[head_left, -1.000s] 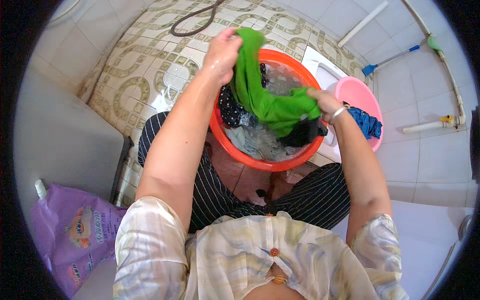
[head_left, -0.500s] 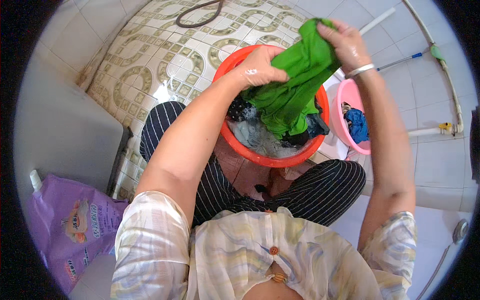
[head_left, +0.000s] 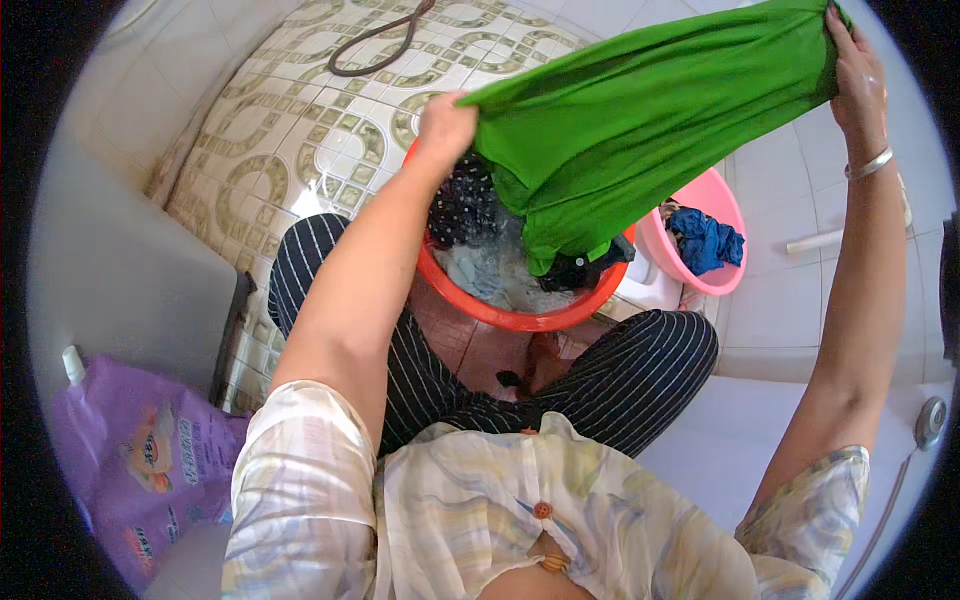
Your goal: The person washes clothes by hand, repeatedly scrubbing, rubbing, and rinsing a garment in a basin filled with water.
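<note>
Two bare hands are what we work with, and nearest to us we see our own pale patterned blouse and our knees in black striped trousers point(head_left: 640, 385), spread to either side of an orange basin point(head_left: 510, 318) that stands on the floor between them. To our left, close against the grey wall, a purple detergent pouch point(head_left: 130, 465) with a white cap leans upright. Soapy water fills the orange basin, with a dark dotted cloth point(head_left: 462, 205) at its left side and another dark piece at its right rim. Over the basin we stretch a green garment point(head_left: 640, 120) wide between both hands; its lower end hangs down into the basin and touches the water. Our left hand point(head_left: 445, 125) pinches the garment's left edge just above the basin's far rim, its grip closed on the cloth. Our right hand point(head_left: 858, 85), raised high and well to the right with a silver bangle on the wrist, has its grip closed on the garment's upper right corner. Just beside the orange basin on the right stands a pink basin point(head_left: 725, 205) holding a crumpled blue cloth point(head_left: 705, 240). Farther off, the patterned floor tiles point(head_left: 290, 130) run away from us, and a dark hose point(head_left: 375, 40) lies looped on them near the far edge.
</note>
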{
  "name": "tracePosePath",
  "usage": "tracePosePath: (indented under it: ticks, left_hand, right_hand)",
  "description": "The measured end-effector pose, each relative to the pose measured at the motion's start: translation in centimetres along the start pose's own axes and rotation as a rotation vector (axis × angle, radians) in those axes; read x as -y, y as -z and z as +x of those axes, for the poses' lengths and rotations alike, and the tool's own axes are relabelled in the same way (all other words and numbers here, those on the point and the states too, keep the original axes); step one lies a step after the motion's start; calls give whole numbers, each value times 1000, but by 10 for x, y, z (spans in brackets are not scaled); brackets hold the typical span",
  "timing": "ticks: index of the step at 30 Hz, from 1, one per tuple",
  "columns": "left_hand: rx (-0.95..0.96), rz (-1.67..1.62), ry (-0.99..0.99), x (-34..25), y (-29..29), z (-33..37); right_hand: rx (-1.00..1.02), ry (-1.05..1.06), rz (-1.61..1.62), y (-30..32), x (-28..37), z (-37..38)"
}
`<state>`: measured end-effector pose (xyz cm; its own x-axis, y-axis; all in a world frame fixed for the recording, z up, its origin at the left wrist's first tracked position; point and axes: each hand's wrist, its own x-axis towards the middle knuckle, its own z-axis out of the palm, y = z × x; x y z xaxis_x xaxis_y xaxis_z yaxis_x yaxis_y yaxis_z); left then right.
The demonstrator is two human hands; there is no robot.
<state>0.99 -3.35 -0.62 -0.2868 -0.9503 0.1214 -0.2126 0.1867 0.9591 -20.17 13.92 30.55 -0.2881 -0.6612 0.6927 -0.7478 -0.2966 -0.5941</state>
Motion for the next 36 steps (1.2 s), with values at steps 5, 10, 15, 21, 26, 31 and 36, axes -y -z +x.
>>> tracePosePath:
  ticks: [5, 10, 15, 21, 26, 31, 36]
  left_hand:
    - [225, -854, 249, -29, 26, 9]
    - [404, -1185, 363, -49, 37, 5]
    - [560, -978, 229, -111, 66, 15]
    - [769, -1445, -392, -53, 38, 45]
    - [799, -1412, -300, -59, -16, -84]
    - [808, -1331, -248, -51, -12, -85]
    - [761, -1245, -218, -29, 38, -52]
  right_hand:
    - [-155, -257, -412, 55, -92, -11]
    - [-168, -396, -164, 54, -107, -32]
    - [-258, -454, 95, 78, -70, 2]
    - [-38, -629, 257, 35, -127, 19]
    - [3, -741, 156, -21, -159, -62]
    - [149, -700, -123, -20, -205, -87]
    - [75, -815, 239, -33, -220, -79]
